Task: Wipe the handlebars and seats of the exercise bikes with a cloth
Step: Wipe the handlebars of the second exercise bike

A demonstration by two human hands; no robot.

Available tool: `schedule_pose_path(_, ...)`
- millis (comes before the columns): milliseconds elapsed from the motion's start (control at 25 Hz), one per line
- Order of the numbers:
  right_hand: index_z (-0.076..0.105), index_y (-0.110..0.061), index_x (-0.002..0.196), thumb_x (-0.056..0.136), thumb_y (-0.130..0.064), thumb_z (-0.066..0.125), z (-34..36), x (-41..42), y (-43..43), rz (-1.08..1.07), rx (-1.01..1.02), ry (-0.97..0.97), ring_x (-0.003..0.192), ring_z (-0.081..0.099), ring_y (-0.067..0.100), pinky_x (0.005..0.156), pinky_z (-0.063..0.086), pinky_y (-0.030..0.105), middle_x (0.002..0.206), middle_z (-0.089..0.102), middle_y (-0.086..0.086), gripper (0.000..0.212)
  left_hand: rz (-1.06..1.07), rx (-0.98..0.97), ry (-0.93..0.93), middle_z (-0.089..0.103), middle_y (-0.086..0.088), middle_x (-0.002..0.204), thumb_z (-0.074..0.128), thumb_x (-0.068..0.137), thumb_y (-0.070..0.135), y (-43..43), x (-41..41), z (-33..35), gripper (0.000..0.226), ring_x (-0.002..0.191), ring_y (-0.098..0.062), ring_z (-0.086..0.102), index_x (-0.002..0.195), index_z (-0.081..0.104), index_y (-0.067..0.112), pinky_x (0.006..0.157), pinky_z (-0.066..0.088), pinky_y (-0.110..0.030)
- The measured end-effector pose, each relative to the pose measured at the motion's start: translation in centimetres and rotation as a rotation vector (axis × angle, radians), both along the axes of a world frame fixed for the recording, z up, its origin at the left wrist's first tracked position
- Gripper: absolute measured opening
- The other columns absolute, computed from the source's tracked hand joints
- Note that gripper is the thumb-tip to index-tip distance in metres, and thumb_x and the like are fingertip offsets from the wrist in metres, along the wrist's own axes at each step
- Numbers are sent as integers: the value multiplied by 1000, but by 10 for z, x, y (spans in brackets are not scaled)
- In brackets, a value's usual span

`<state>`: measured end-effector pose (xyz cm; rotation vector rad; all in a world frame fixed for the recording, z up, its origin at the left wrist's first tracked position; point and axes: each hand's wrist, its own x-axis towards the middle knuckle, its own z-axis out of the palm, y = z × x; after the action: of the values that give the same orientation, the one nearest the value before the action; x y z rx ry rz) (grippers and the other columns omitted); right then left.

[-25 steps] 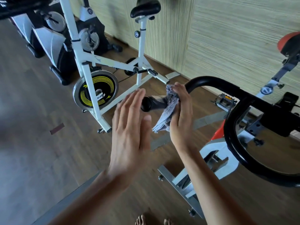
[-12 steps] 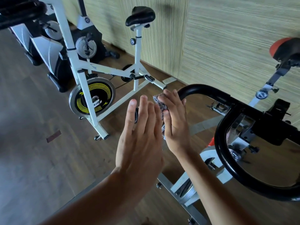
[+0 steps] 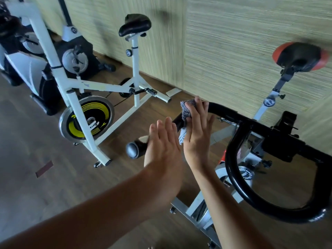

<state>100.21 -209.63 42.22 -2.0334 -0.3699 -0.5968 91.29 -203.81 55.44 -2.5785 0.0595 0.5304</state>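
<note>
A small grey cloth (image 3: 186,109), crumpled, is draped over the bend of a glossy black handlebar (image 3: 233,113), pressed there under the fingers (image 3: 205,112) of the right hand (image 3: 196,133); a frayed corner hangs below the bar. The handlebar belongs to the nearest exercise bike (image 3: 221,174), whose black seat with red edges (image 3: 299,56) stands toward the wall. Further left stands a white-framed exercise bike (image 3: 100,86) with a black seat (image 3: 134,25) on an upright post.

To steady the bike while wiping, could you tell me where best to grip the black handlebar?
I would grip the straight end of the handlebar just behind its grey end cap, coming from above with the left hand: it is a bare round tube, while the right hand presses the cloth on the bend.
</note>
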Motion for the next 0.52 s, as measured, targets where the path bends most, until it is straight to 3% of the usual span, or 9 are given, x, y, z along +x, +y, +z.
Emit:
schedule_pose_path(80,50,-13,143,108,-21,32,0,3,-1,-50,-37,-4,152,18,27,124,-1,33,160,33,6,40,-16,-122,93,3,-36,157,29,106,28,10,20,14,65,145,-45,19,150,2,-11,114,27,-48)
schedule_pose_path(160,45,-16,146,106,-15,36,1,7,-1,-94,-96,-18,153,15,26,124,-3,36,161,29,4,40,-93,-263,190,13,-31,157,31,106,22,26,48,25,55,142,-40,27,151,13,-5,107,36,-45)
schedule_pose_path(240,40,-19,147,105,-10,42,1,10,-3,-178,-185,-45,153,14,25,125,-4,41,162,24,0,43,-90,-448,200,13,-23,160,32,106,23,41,76,19,57,143,-34,27,153,11,-1,109,32,-40)
schedule_pose_path(360,41,-16,148,102,-9,51,1,16,0,-399,-302,-78,153,16,25,124,0,49,161,30,3,48,-42,-757,73,16,-18,161,40,104,26,46,101,-12,61,145,-33,27,153,13,2,113,28,-40)
schedule_pose_path(520,39,-17,148,95,-7,64,0,22,-2,-626,-334,-62,153,15,22,124,-1,46,159,35,5,61,-73,-1066,42,18,-13,162,39,104,25,50,114,-40,61,144,-28,31,155,12,6,115,30,-38)
